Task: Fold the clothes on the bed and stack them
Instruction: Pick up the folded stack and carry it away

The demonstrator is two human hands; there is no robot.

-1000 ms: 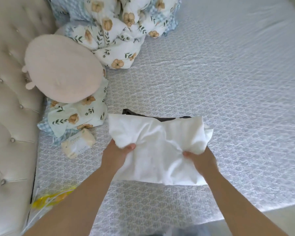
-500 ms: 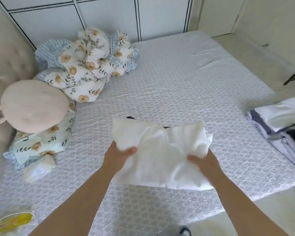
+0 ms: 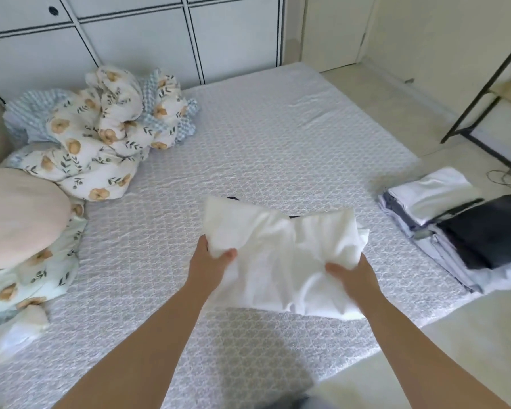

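Note:
A folded white garment (image 3: 281,255) is lifted a little above the middle of the bed (image 3: 278,137). My left hand (image 3: 210,264) grips its left edge, thumb on top. My right hand (image 3: 351,276) grips its right edge the same way. A sliver of a dark garment (image 3: 292,216) shows behind the white one, mostly hidden. At the bed's right corner lies a stack of folded clothes (image 3: 455,222), white and dark pieces on top.
A crumpled floral duvet (image 3: 101,134) fills the far left of the bed. A round beige cushion (image 3: 18,216) rests on a floral pillow (image 3: 36,278) at the left. White cupboards (image 3: 130,33) stand behind; a black metal frame (image 3: 484,84) stands at the right.
My view has lifted and swung right, bringing the stack of folded clothes into sight. Both hands keep hold of the white garment, which has risen slightly.

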